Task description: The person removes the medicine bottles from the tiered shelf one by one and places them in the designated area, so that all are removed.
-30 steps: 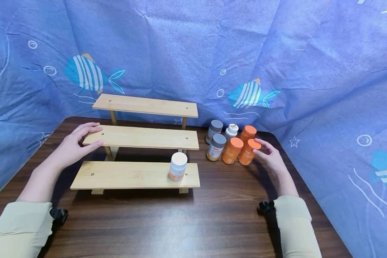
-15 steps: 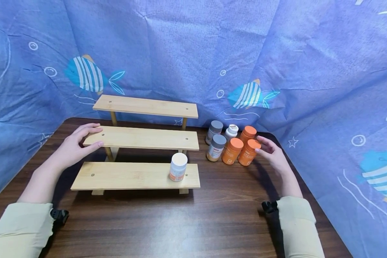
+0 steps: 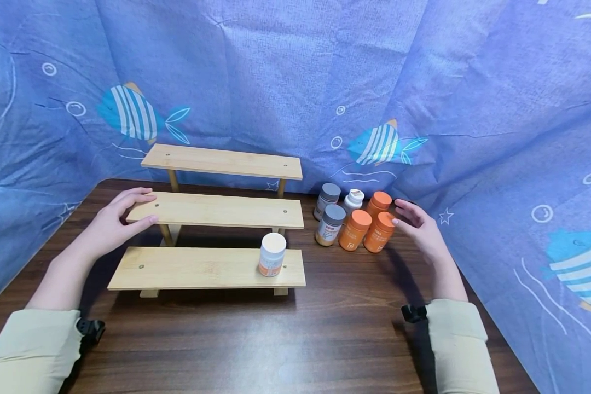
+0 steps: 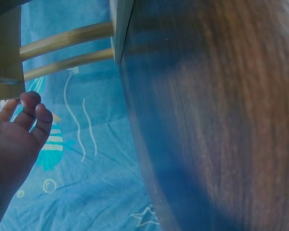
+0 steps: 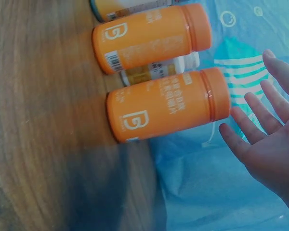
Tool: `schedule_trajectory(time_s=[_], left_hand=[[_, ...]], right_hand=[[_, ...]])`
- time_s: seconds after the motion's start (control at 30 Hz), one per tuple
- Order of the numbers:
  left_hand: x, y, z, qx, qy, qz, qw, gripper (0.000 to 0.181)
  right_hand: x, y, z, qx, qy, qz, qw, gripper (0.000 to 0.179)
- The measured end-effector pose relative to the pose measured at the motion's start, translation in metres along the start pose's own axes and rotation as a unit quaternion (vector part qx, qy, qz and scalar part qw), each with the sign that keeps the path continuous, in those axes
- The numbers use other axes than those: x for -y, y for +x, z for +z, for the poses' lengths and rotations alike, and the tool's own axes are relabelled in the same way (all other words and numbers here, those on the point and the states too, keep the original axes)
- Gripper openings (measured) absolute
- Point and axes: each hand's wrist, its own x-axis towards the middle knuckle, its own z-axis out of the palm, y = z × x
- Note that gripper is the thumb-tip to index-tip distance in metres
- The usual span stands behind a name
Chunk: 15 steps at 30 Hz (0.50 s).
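Observation:
My left hand (image 3: 105,224) grips the left end of a three-tier wooden shelf rack (image 3: 221,210) at the middle board, thumb at the front edge and fingers at the back. The left wrist view shows those fingers (image 4: 42,115) by the board's end. Just right of the front-right orange bottle (image 3: 378,234), my right hand (image 3: 421,230) is held with fingers spread, nothing in it. In the right wrist view a gap shows between its fingers and that bottle's ribbed cap (image 5: 219,95). A white bottle (image 3: 272,254) stands upright on the lowest board's right part.
Beside the rack, two grey-capped bottles (image 3: 330,225), a small white bottle (image 3: 353,201) and two more orange bottles (image 3: 355,231) stand close together. All rest on a dark wooden table (image 3: 226,339). A blue fish-print cloth (image 3: 276,71) hangs behind and along the sides.
My right hand has drawn off the front-right orange bottle's cap and shifted a little to the right, its fingers spreading. The left hand, rack and bottles stay in place.

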Motion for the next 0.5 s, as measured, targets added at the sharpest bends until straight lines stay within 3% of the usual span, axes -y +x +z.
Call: schedule_trajectory(time_s=[0.13, 0.37, 0.5], left_hand=[[0.0, 0.0, 0.0, 0.001, 0.0, -0.003, 1.0, 0.049], [0.001, 0.0, 0.0, 0.004, 0.004, -0.006, 1.0, 0.05], [0.0, 0.0, 0.0, 0.004, 0.004, -0.006, 1.0, 0.05]], right_hand=[[0.007, 0.0, 0.001, -0.005, 0.009, -0.017, 0.9998, 0.056], [0.045, -0.01, 0.015, -0.016, -0.01, -0.003, 0.9998, 0.056], [0.056, -0.013, 0.021, -0.017, -0.012, -0.008, 0.9997, 0.056]])
